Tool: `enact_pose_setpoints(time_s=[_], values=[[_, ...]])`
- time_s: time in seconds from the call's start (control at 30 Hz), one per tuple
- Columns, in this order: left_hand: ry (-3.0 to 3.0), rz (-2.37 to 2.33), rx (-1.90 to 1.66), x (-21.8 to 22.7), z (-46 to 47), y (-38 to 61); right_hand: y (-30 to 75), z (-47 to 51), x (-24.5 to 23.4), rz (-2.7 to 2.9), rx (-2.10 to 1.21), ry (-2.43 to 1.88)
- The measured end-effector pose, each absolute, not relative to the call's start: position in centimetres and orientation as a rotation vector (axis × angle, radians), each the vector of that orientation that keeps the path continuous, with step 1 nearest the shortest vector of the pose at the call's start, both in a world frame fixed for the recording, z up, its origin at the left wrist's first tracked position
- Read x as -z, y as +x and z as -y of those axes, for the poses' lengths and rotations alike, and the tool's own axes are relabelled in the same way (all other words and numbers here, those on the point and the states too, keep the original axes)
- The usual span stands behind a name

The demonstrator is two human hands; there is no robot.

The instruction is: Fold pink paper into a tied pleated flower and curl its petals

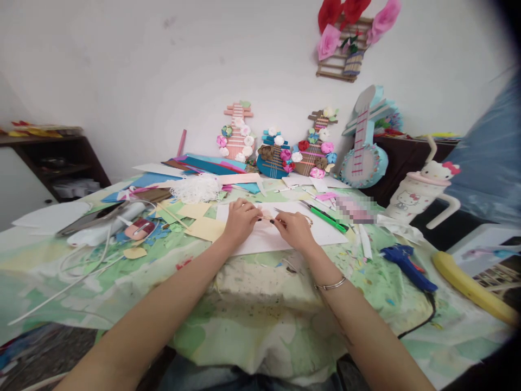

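Note:
My left hand (pixel 241 220) and my right hand (pixel 295 231) meet over a white sheet of paper (pixel 260 243). Both hands are closed, thumbs and fingers pinching a small, thin, pale pinkish-tan piece (pixel 266 217) between them. Fingers cover most of it, so its kind is unclear. A green-handled tool (pixel 325 216), which looks like a craft knife, lies just right of my right hand. Close behind that hand is a small loop of brownish cord or chain (pixel 310 221). Yellow paper pieces (pixel 205 229) lie left of my left hand.
A blue glue gun (pixel 409 267), a yellow curved object (pixel 468 288) and a white tumbler (pixel 419 198) stand or lie at right. Cables and a phone-like slab (pixel 93 217) are at left. Paper-flowered instrument models (pixel 271 157) lean on the wall behind white shredded paper (pixel 197 187).

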State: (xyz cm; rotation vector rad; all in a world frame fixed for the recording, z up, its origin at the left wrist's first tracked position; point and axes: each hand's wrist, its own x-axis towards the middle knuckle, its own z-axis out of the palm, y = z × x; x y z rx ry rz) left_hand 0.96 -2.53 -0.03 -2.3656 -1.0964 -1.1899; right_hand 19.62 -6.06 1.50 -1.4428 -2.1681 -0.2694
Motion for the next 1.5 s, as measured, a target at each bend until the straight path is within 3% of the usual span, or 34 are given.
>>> enact_pose_setpoints(time_s=[0.83, 1.5], values=[[-2.382, 1.154, 1.219, -0.17, 2.55, 0.95, 19.71, 5.88, -1.03, 2.053, 0.365, -1.260], [-2.505, 1.031, 1.161, 0.01, 1.95, 0.68, 20.31, 6.10, -1.57, 2.179, 0.486, -1.368]])
